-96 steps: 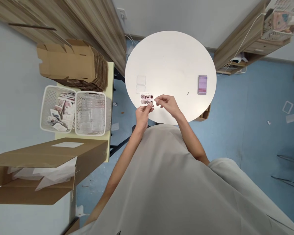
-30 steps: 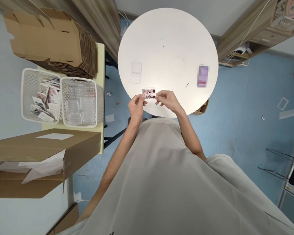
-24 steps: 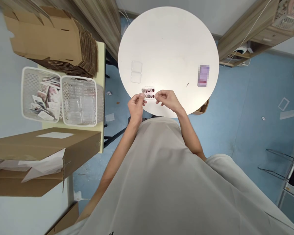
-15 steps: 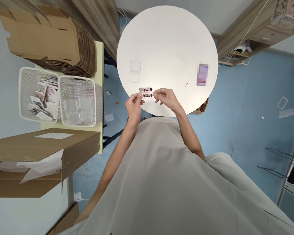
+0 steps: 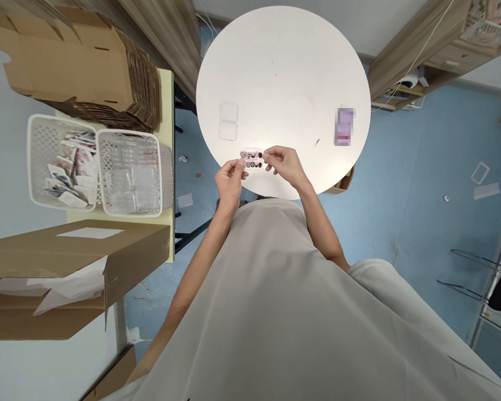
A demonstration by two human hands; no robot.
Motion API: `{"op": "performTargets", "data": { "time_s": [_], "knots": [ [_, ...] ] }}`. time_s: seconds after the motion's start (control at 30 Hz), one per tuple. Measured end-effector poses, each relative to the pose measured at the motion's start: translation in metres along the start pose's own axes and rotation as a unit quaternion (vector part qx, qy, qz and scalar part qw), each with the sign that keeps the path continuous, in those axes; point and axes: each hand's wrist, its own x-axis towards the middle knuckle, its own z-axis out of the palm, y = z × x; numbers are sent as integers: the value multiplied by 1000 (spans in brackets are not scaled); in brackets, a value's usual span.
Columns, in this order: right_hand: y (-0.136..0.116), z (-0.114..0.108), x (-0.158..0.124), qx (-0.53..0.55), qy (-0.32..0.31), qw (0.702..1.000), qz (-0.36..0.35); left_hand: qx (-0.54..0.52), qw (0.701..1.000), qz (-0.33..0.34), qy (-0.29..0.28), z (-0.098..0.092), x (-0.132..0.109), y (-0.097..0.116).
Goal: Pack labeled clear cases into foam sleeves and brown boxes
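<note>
Both hands (image 5: 259, 170) pinch nail card (image 5: 251, 159) between them, one each end.

Matt white table (image 5: 284, 72) — clear glossy plastic case (image 5: 228, 120), perforated plastic baskets (image 5: 129, 172), rough brown cardboard (image 5: 79, 61).

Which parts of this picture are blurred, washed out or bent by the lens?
Head view: the white table is nearly washed out; the purple item on it is pixelated; the patterned card between left hand and right hand is too small to read; the wide lens bows the wooden panels.
</note>
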Motion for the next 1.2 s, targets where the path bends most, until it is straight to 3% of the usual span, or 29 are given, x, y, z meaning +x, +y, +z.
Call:
{"op": "performTargets", "data": {
  "time_s": [0.33,0.47,0.73,0.87,0.97,1.1,1.2],
  "knots": [
    [-1,5,-2,2,42,999,2,16,999,27,29,-2,1,-2],
    [-3,13,-7,-3,9,1000,12,31,997,57,36,0,-3,2],
    [-8,31,-15,-19,48,999,-1,82,987,136,-29,8,-25,21],
    [-3,25,-9,-28,73,997,-26,81,989,123,-22,7,-23,27],
    [0,16,-6,-24,50,998,-41,56,994,90,2,2,-12,24],
    [3,10,-6,-37,-3,998,-41,17,998,41,-54,-2,1,11],
    [8,10,-5,-45,-20,998,-44,15,998,32,-59,-1,3,3]
  ]
}}
